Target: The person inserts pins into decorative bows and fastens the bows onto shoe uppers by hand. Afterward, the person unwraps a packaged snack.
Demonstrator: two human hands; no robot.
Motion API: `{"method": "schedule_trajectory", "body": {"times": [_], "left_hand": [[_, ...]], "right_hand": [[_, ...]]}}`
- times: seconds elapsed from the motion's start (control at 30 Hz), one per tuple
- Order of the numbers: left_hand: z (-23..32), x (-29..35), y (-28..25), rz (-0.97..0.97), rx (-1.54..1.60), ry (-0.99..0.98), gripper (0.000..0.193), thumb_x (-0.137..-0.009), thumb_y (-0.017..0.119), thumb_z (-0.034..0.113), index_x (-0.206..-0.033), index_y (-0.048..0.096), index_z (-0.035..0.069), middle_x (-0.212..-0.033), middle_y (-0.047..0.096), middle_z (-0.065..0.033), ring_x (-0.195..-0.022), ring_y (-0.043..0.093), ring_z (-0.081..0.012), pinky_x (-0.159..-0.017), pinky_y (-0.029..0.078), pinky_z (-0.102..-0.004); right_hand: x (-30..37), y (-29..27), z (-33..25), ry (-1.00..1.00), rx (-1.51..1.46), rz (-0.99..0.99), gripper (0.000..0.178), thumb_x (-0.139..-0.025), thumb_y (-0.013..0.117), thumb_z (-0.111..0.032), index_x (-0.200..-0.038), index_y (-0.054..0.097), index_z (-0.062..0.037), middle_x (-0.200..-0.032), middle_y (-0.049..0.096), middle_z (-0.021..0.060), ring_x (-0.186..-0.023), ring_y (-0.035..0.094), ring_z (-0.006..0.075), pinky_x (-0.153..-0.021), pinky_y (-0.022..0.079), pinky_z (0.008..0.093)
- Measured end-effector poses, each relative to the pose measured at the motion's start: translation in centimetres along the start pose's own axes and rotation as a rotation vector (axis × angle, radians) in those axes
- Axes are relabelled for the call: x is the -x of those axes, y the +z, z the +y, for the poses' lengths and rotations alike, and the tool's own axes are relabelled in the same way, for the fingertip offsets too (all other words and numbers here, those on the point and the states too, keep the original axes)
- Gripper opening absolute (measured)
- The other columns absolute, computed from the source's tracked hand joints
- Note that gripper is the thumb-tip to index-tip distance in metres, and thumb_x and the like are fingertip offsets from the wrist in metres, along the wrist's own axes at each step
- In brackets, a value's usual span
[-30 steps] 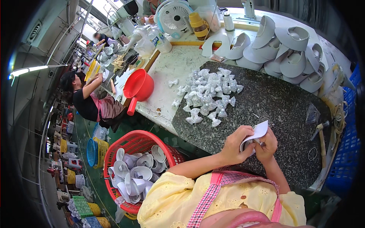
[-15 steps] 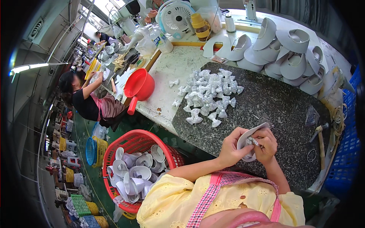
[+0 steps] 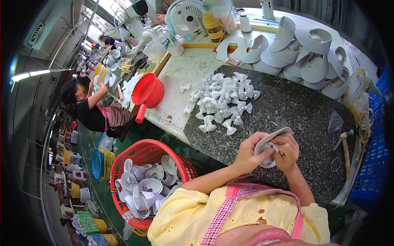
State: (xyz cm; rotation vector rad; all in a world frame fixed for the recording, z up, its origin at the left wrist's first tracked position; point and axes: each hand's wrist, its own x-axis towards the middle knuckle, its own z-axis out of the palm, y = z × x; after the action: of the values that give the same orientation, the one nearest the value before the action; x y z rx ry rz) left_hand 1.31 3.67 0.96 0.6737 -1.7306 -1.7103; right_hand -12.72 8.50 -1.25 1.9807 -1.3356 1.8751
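Note:
Over the near part of the dark speckled slab, my left hand (image 3: 248, 155) is closed round the left edge of a white curved, visor-shaped piece (image 3: 267, 140). My right hand (image 3: 287, 152) is closed at the other side of that piece, its fingers pinching a small silvery glitter bow (image 3: 271, 147) against its inner side. The fingers partly hide the bow. Beyond my hands lies a heap of similar silvery bows (image 3: 223, 98), with two strays to its left on the pale tabletop.
White curved pieces (image 3: 314, 69) are stacked at the far right. A red basket (image 3: 154, 144) of more pieces stands at left below the table. A red scoop (image 3: 148, 91) sits on the table's left edge; a hammer (image 3: 344, 149) lies at right. A co-worker (image 3: 88, 104) works at left.
My hands stay at nearly the same spot. The white piece has tilted flatter, and the bow shows less between my fingers.

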Motion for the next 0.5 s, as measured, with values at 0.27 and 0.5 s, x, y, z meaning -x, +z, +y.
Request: {"method": "schedule_trajectory", "body": {"times": [0.27,0.5], "left_hand": [[0.5,0.5,0.2,0.142,0.12,-0.016,0.029,-0.072,0.065,0.0,-0.099,0.054,0.003,-0.091,0.056,-0.0031,-0.082,0.052,-0.0072,-0.07,0.042,-0.0213],[-0.1,0.0,1.0,-0.003,0.185,0.244,0.032,-0.075,0.055,-0.01,-0.104,0.05,0.0,-0.113,0.045,-0.0099,-0.089,0.051,-0.0101,-0.072,0.043,-0.0208]], "right_hand": [[-1.1,-0.5,0.0,-0.127,0.079,-0.061,0.019,-0.055,0.062,0.002,-0.067,0.047,-0.0008,-0.075,0.057,0.0117,-0.064,0.056,0.0279,-0.053,0.046,0.034],[-0.8,-0.5,-0.4,0.006,0.083,0.02,0.014,-0.062,0.062,0.0,-0.07,0.051,-0.0015,-0.073,0.057,0.0114,-0.066,0.054,0.0293,-0.058,0.045,0.035]]}}
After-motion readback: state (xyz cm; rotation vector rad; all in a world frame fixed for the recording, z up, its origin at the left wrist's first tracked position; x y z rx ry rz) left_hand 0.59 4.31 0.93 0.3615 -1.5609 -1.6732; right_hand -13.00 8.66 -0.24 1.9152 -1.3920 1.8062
